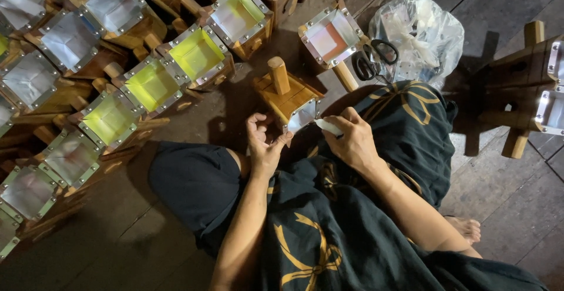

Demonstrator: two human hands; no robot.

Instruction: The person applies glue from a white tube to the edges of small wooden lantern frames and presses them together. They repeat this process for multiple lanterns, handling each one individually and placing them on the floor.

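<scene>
Rows of wooden boxes [111, 62] fill the floor [176, 232] at left, each with a metal-framed face, silver or yellow-green. Clear plastic bag [420, 32] at upper right, black scissors [371, 60] at its near edge. Person seated on the floor in dark cloth with gold print.

Box in hand [289, 98]: light wood, a round peg standing on top, metal-framed face tilted toward the lap, resting between the knees. Left hand [264, 144] fingers curled, tips touching the frame's lower corner. Right hand [352, 138] pinches a small white piece [329, 127] against the frame edge.
</scene>
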